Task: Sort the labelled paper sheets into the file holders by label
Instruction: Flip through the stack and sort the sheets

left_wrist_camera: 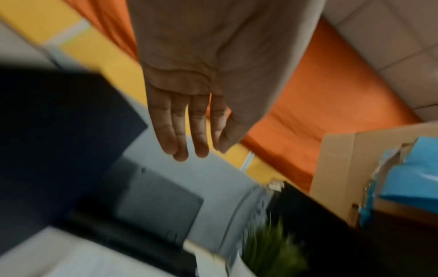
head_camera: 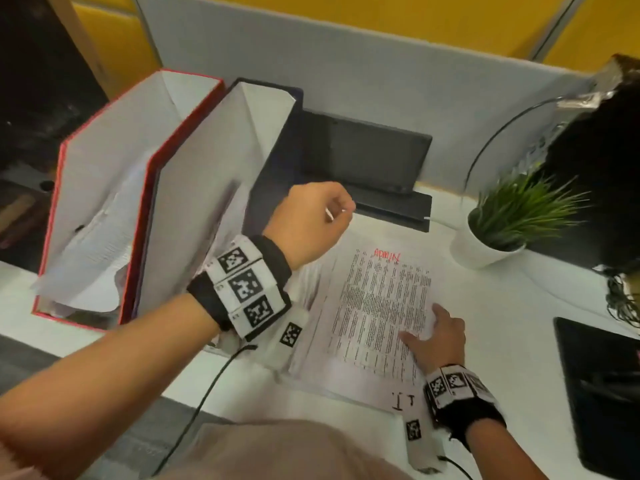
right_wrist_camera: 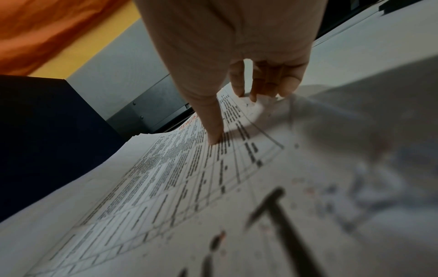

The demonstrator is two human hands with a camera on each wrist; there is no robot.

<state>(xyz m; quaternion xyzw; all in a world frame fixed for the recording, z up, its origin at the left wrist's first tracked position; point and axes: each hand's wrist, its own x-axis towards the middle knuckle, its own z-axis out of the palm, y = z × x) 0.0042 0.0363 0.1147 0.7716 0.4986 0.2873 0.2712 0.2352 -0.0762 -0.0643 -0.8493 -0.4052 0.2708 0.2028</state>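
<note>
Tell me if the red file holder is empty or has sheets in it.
Not empty: the red file holder has white sheets leaning inside it, visible through its open top.

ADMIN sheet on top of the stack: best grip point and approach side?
Probably the right edge of the ADMIN sheet, approached from the right. It lies flat on the stack, and the right hand already has its thumb on top there with fingers curled at the edge, so that side can be peeled up and pinched.

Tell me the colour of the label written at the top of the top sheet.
Red: the label reads ADMIN, clearest in the head view.
</note>
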